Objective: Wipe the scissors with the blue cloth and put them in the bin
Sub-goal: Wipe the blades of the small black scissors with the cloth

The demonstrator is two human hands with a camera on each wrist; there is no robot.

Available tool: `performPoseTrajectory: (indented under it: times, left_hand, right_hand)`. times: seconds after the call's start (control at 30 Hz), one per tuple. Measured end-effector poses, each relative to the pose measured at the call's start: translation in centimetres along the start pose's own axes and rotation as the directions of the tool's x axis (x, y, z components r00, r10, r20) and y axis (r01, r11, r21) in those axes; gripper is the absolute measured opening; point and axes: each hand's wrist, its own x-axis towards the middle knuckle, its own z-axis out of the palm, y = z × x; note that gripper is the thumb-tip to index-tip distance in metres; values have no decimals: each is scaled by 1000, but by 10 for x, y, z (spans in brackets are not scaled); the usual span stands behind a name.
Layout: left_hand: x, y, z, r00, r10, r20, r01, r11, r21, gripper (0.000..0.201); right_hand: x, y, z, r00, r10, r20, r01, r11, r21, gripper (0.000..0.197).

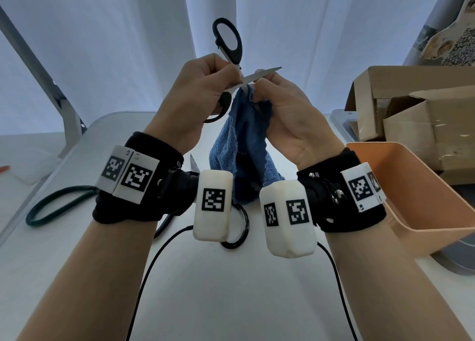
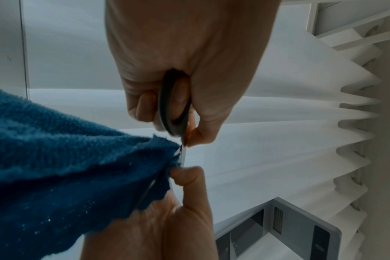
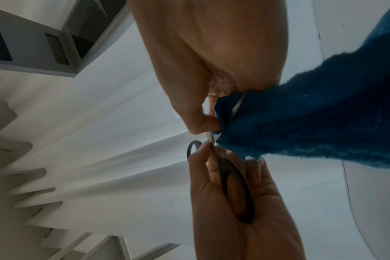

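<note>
Black-handled scissors are held spread open in the air above the table. My left hand grips the lower handle loop near the pivot; the other loop sticks up and one bare blade points right. My right hand pinches the blue cloth around the other blade, which is mostly wrapped and hidden. The cloth hangs down between my wrists. The orange bin stands on the table at the right, just beyond my right wrist.
A second pair of scissors lies on the white table behind my left wrist, partly hidden. A green cable loop lies at the left, black cables run along the front. Cardboard boxes stand behind the bin.
</note>
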Motion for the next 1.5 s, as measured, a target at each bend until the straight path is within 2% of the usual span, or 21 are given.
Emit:
performPoseTrajectory:
  times: [0.17, 0.37, 0.53, 0.83, 0.97, 1.07, 1.33, 1.5]
  left_hand:
    - [0, 0, -1, 1000, -1, 4, 1, 1000, -14, 24]
    - [0, 0, 0, 1000, -3, -7, 3, 1000, -17, 23]
    - [0, 0, -3, 1000, 1, -20, -1, 1000, -17, 23]
    - [1, -4, -1, 1000, -4, -30, 3, 999, -39, 24]
    - [3, -5, 0, 998, -16, -53, 13, 999, -51, 26]
    - [2, -6, 2, 998, -20, -54, 17, 999, -50, 24]
    - [4, -10, 2, 997, -36, -61, 31, 997, -76, 24]
    - [4, -9, 2, 997, -45, -69, 40, 996, -74, 22]
  right_hand:
    - [-2, -1, 1, 1000, 7, 14, -7, 999, 43, 21]
    - [-1, 1, -1, 1000, 6, 26, -7, 1000, 30, 16]
    - [0, 1, -1, 999, -12, 32, 13, 1000, -7, 19]
    - [-1, 3, -3, 1000, 10, 5, -10, 1000, -26, 23]
    - [-1, 3, -4, 1000, 18, -16, -18, 1000, 18, 15]
    - [-1, 5, -4, 998, -4, -55, 5, 1000, 20, 21]
    - [1, 9, -2, 993, -27, -118, 21, 998, -54, 26]
    - [-1, 7, 0, 991, -67, -112, 46, 982, -182, 27]
